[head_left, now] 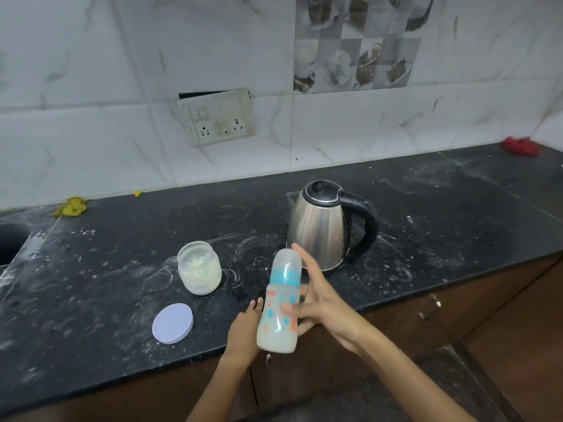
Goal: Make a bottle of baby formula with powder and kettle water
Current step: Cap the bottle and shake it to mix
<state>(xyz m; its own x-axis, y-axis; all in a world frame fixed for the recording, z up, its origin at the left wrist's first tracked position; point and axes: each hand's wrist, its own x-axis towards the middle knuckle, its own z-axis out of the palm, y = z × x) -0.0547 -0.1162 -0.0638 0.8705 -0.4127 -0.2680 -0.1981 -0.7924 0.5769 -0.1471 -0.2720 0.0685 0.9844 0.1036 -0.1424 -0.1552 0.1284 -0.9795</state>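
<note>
A capped baby bottle (278, 318) with a teal collar and milky liquid in its lower part hangs tilted above the counter's front edge. My right hand (326, 306) holds it, thumb across its front and straight fingers behind it. My left hand (243, 327) touches the bottle's left side with straight fingers. An open glass jar of pale formula powder (199, 269) stands to the left, and its white lid (172, 323) lies flat in front of it. The steel kettle (323, 225) with a black handle stands just behind the bottle, lid down.
The black stone counter (106, 284) is dusted with powder. A sink opening (10, 242) is at the far left, with a yellow cloth (71, 206) by the wall. A red cloth (521, 146) lies far right. A socket panel (217, 117) hangs on the tiled wall.
</note>
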